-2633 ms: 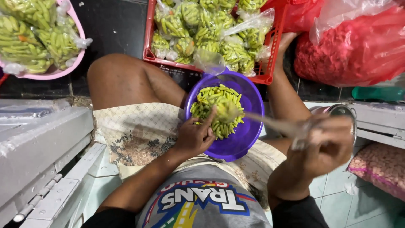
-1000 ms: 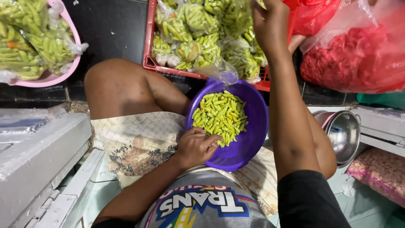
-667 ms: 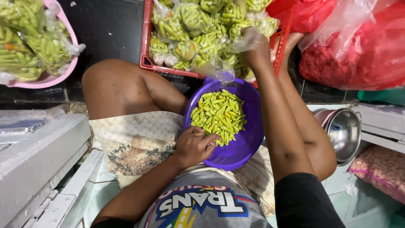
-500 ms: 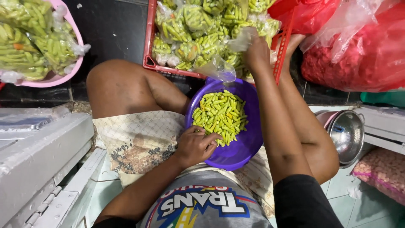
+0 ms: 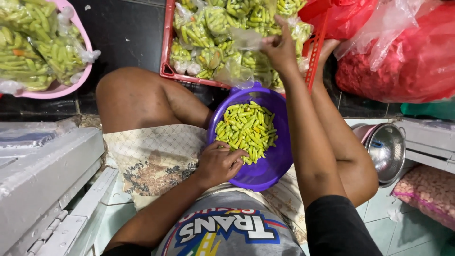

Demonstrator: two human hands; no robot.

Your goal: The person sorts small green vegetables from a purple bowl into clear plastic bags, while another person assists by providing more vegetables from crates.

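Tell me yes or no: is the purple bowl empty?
No, the purple bowl holds a heap of green chillies, with the left hand resting on its near rim.

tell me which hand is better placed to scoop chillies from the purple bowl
Left. The left hand already rests on the purple bowl rim beside the green chillies; the right hand is pinching a clear bag over the red crate.

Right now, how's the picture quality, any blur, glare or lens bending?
Head view: even, soft light and mostly sharp; the green chillies in the purple bowl read clearly. Glare spots sit on the steel bowl and the red plastic bag. The wide lens bends the grey edges at left.
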